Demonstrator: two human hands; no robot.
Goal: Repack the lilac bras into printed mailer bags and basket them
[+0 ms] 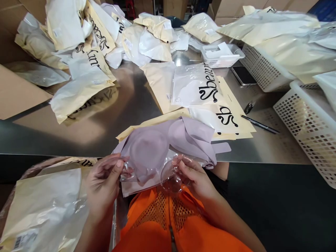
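Observation:
A lavender bra (pixel 149 145) lies at the front edge of the metal table, its left cup facing up and its right side folded over. Beneath it are a cream packaging bag and part of a clear plastic bag. My right hand (pixel 193 173) pinches a clear, rounded plastic cup form (pixel 170 180) just in front of the bra. Over by the bra's left cup, my left hand (pixel 106 176) has thumb and fingers closed on a piece of clear plastic (pixel 127 167); its full shape is hard to make out.
Printed cream bags (pixel 162 84) are stacked behind the bra. A pen (pixel 259 124), a phone (pixel 243 75) and white perforated baskets (pixel 307 119) stand to the right. More filled bags (pixel 147 38) pile up at the back. Packages (pixel 49 196) fill a container at lower left.

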